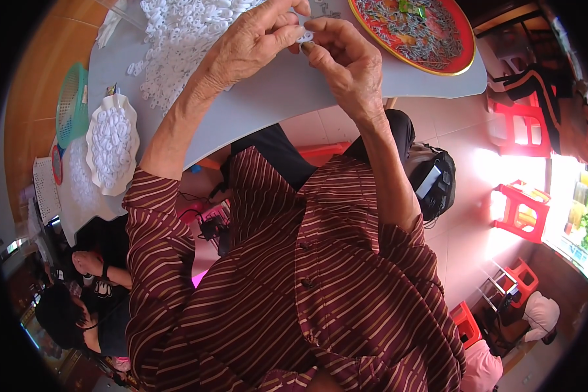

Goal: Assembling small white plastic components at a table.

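Note:
Over the grey table, my two hands meet at their fingertips. My right hand (351,64) is closed, with a small white plastic piece (305,38) with a ring-like opening between its thumb and fingers. My left hand (253,40) is closed too, its thumb tip right beside that piece; whatever its fingers pinch is too small or hidden to name. Loose white plastic pieces (183,59) lie heaped under and left of my left forearm. To the right of my right hand stands a red round tray (465,49) with a gold rim, filled with thin grey metal pins.
A white scalloped dish (132,147) of similar white pieces sits at the table's left, near a green basket (68,108). Beside the table's left edge sits a person in dark clothes (104,287). Red stools (526,212) stand on the tiled floor to the right; other people are farther off.

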Demonstrator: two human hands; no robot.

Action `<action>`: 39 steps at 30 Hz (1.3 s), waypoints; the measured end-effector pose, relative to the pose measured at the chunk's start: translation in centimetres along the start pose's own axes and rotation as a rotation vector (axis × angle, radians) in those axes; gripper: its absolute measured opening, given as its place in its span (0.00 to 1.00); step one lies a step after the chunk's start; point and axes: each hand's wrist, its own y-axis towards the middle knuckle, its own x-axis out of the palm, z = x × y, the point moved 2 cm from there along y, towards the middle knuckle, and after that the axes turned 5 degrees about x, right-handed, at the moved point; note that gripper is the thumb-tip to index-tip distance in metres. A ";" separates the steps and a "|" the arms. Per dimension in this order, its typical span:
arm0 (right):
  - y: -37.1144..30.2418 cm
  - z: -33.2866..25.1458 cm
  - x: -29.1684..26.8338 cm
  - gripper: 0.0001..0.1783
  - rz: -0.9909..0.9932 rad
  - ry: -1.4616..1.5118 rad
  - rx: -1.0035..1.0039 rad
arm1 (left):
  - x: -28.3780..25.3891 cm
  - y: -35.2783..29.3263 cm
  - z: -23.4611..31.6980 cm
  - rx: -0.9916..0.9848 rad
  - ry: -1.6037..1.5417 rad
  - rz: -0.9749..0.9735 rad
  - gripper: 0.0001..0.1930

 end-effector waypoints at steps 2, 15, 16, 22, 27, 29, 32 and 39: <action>0.0 0.2 0.0 0.14 0.021 0.007 -0.008 | -0.2 -0.3 -0.7 0.003 -0.004 0.015 0.11; 0.0 1.5 -0.1 0.20 0.012 -0.102 -0.121 | 1.6 -1.8 -1.9 0.023 0.044 0.236 0.17; 0.0 1.5 -0.1 0.20 0.013 -0.103 -0.120 | 1.6 -1.8 -1.8 0.022 0.043 0.235 0.17; 0.0 1.6 -0.1 0.18 0.031 -0.183 -0.178 | 1.4 -2.1 -1.4 -0.123 0.111 0.114 0.19; -0.2 1.6 0.0 0.15 0.001 -0.121 -0.178 | 1.6 -2.3 -1.7 -0.036 0.131 0.110 0.19; -0.2 1.3 -0.2 0.15 0.000 -0.137 -0.178 | 1.4 -2.0 -1.4 -0.075 0.115 0.077 0.19; -0.2 1.1 -0.1 0.15 -0.008 -0.133 -0.178 | 1.4 -2.1 -1.5 -0.084 0.111 0.063 0.19; -0.2 1.0 -0.1 0.14 0.037 -0.257 -0.217 | 1.4 -1.8 -1.4 -0.068 0.123 0.054 0.19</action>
